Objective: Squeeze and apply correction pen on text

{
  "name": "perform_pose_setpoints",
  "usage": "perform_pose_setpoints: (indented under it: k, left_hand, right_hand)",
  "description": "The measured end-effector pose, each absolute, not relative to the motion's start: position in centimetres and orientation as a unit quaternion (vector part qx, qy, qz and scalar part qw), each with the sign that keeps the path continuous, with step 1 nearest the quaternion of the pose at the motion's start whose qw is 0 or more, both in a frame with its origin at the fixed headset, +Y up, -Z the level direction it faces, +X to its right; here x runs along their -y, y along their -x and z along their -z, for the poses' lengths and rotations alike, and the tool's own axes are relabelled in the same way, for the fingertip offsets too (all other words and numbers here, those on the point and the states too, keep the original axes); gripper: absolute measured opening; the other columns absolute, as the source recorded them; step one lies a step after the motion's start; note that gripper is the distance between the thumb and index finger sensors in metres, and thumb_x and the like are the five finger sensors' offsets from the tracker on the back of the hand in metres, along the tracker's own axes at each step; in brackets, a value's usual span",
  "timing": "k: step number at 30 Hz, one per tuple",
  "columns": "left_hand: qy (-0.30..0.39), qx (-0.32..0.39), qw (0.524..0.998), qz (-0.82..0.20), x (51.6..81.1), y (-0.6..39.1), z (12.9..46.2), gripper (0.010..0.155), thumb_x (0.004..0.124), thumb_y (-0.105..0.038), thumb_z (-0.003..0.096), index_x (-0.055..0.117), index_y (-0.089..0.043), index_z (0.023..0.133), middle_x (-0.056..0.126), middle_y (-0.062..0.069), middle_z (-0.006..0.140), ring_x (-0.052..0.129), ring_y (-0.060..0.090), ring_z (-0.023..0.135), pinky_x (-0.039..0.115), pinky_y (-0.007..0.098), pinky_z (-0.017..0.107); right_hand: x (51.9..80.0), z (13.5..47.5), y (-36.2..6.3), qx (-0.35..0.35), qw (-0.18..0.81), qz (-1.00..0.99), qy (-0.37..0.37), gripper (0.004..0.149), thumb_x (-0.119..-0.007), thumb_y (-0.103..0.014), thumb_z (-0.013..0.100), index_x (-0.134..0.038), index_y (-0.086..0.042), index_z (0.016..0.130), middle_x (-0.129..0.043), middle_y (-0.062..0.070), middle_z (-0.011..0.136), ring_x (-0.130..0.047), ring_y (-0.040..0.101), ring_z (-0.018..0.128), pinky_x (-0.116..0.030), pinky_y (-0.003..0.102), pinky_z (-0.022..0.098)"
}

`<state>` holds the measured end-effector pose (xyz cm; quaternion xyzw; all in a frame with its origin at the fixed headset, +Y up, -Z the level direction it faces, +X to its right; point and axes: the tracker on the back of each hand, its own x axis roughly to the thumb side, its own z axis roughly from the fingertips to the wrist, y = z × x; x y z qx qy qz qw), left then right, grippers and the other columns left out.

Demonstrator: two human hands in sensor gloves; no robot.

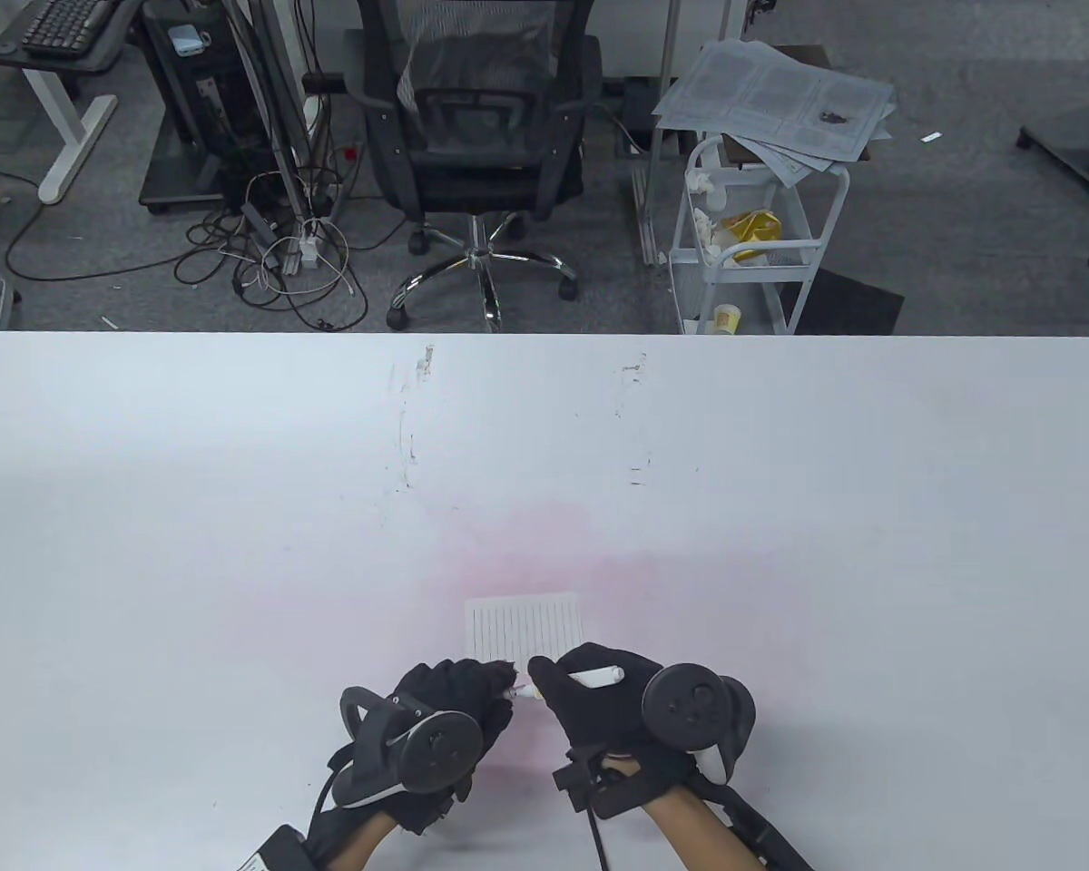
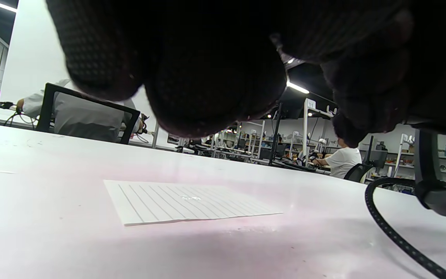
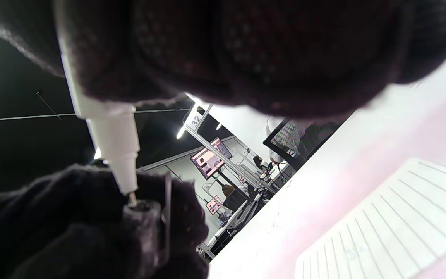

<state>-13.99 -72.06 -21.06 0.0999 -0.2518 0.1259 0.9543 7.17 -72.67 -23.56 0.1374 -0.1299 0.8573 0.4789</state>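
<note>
Behind the hands stretches a broad white table point(image 1: 780, 472), and past its far edge stand a black mesh office chair point(image 1: 476, 136) and a white wire cart point(image 1: 753, 245) topped with loose newspapers point(image 1: 780, 100). On the table, a faint pink stain spreads around and ahead of both hands. Just ahead of the hands, with its near edge reaching the fingertips, lies a small sheet of lined paper point(image 1: 524, 628), flat on the table; the left wrist view shows a small pale mark near the middle of its lines. The right hand point(image 1: 599, 703) is curled around a white correction pen point(image 1: 567, 680), gripping the barrel so that it lies roughly level, tip aimed toward the left hand. The left hand point(image 1: 454, 699) sits just beside it, fingers bunched closed; in the right wrist view the pen's fine metal tip meets a small dark piece held at the left fingertips point(image 3: 141, 217), though what that piece is cannot be told. Smallest of all, the nib sits between the two hands, near the paper's near edge.
</note>
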Motion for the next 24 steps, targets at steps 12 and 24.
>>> perform_pose_setpoints:
  k: [12, 24]
  left_hand:
    - [-0.113, 0.268, 0.946, -0.142, 71.7, 13.8, 20.5, 0.047, 0.078, -0.041, 0.0376, 0.080, -0.020, 0.080, 0.101, 0.001, 0.061, 0.107, 0.013, 0.040, 0.092, 0.036, 0.042]
    - [-0.111, 0.287, 0.935, -0.177, 71.0, 13.8, 20.1, 0.046, 0.080, -0.037, 0.0380, 0.081, -0.017, 0.080, 0.101, 0.004, 0.060, 0.107, 0.015, 0.040, 0.092, 0.038, 0.043]
  right_hand:
    - [73.4, 24.0, -6.8, 0.099, 0.506, -0.845, -0.142, 0.044, -0.078, -0.058, 0.039, -0.096, -0.018, 0.038, -0.097, 0.001, 0.034, -0.100, 0.021, 0.012, -0.087, 0.046, 0.028]
    - [73.4, 24.7, -7.2, 0.076, 0.543, -0.816, -0.184, 0.043, -0.079, -0.057, 0.040, -0.096, -0.017, 0.038, -0.097, 0.002, 0.035, -0.099, 0.022, 0.013, -0.086, 0.047, 0.029]
